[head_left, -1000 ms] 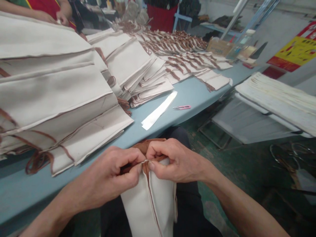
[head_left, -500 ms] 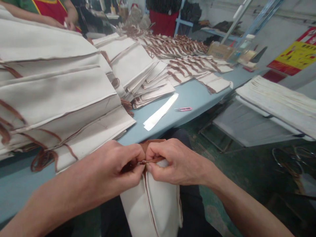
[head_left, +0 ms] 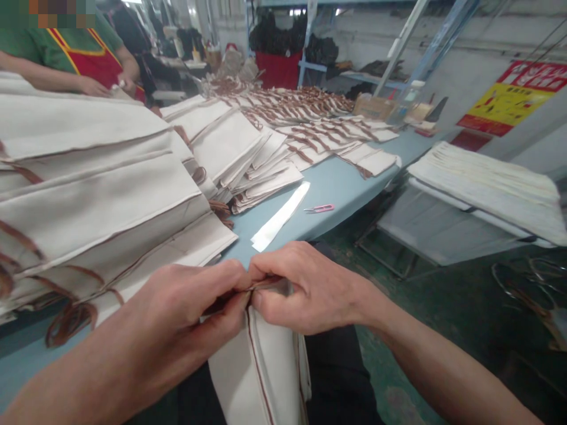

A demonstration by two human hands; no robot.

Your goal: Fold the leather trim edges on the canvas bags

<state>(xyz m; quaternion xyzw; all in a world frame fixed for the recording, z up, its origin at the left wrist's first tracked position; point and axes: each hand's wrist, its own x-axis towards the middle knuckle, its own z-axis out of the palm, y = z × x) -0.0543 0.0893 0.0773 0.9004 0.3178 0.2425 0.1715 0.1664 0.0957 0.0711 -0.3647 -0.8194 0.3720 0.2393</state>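
Our left hand [head_left: 177, 313] and right hand [head_left: 305, 289] pinch, fingers pressed together, the brown-trimmed top edge of a cream canvas bag [head_left: 257, 372], which hangs over our dark trousers [head_left: 336, 378] beside the blue table [head_left: 336, 189]. Red-and-yellow wall poster [head_left: 509, 99]: print too small to read.

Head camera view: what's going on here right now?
A seated person is pinching the brown-trimmed top edge of a cream canvas bag between their left hand and right hand, with the bag hanging down in front of them. Beside them, stacks of similar cream canvas bags lie on a blue table, near a white strip and pink-handled snips. Farther along, a co-worker in a red apron has both hands on the far end of the stacks.
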